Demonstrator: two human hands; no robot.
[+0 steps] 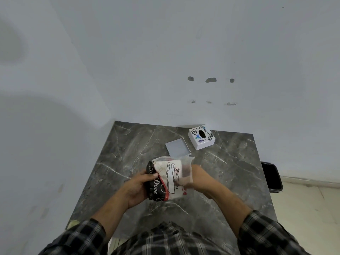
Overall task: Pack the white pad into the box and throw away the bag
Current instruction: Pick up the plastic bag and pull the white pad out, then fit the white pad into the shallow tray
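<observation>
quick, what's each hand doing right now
Left hand: closed around the left side of the bag.
Right hand: fingers reaching into the bag's open top; grip cannot be told.
</observation>
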